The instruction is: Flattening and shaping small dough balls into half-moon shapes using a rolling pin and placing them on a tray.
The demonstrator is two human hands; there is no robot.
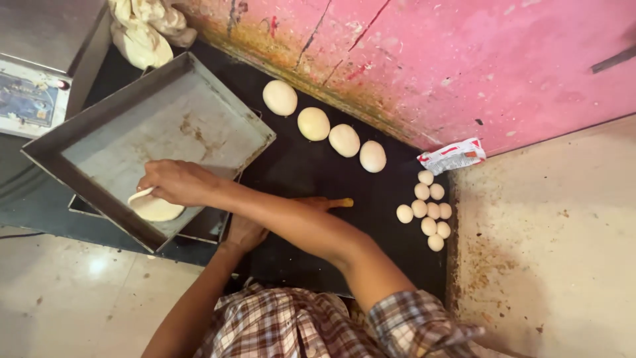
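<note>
Dough flattened into a pale, soft disc (156,208) is pinched at its edge by the right hand (177,182), inside a scuffed grey metal tray (199,99). The left hand (246,232) is laid on the black tabletop (311,172), mostly hidden under the right forearm; its grip cannot be told. Smooth round dough balls (329,132) are lined up near the pink wall (430,53)

Flat pale dough disc (156,208), one edge curled, in tilted metal tray (173,114)
</note>
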